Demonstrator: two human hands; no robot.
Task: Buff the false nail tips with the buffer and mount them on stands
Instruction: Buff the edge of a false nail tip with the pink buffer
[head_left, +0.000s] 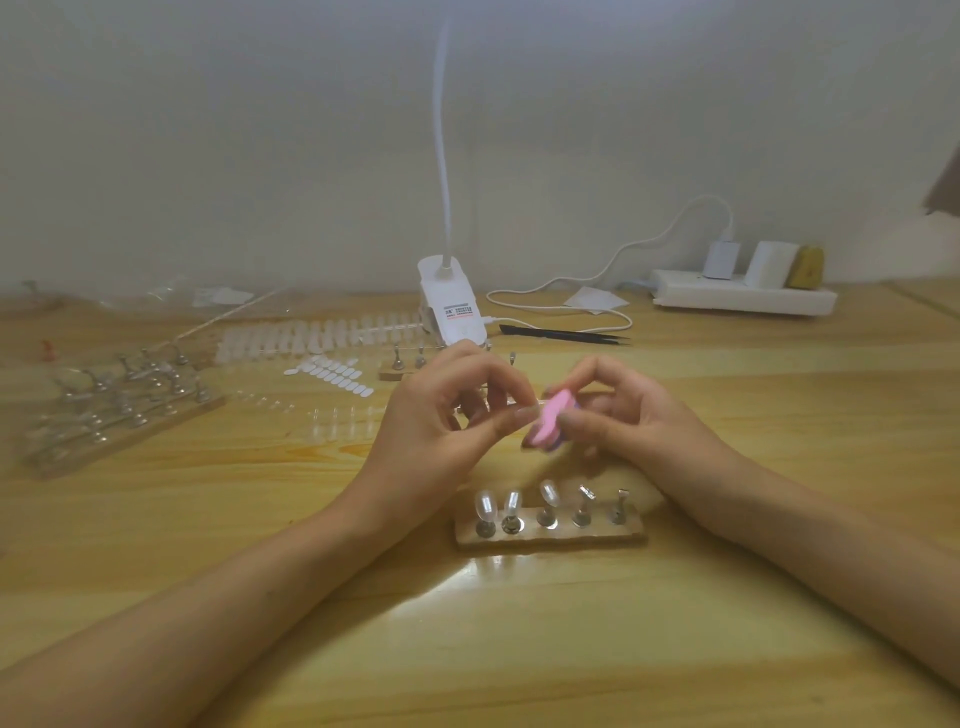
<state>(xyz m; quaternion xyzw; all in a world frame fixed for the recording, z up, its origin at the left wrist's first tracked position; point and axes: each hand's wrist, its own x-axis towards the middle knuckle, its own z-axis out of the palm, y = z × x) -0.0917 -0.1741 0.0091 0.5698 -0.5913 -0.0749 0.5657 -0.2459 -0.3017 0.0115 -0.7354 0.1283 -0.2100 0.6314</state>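
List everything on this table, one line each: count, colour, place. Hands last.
near stand block: one, wood, five metal stands, in front of the hands
mounted nail tips: three, clear, on its three left stands
buffer: one, pink, in the right hand's grip
held nail tip: one, clear, against the buffer
spare stand block: one, wood, many metal stands, far left
nail tip strips: many tips, whitish, centre-left
loose tabs: many, white, before the strips
lamp base: one, white, centre back
tweezers: one, black, right of the lamp base
power strip: one, white, back right
table: one, yellow wood
left hand: pinches the held nail tip
right hand: grips the buffer
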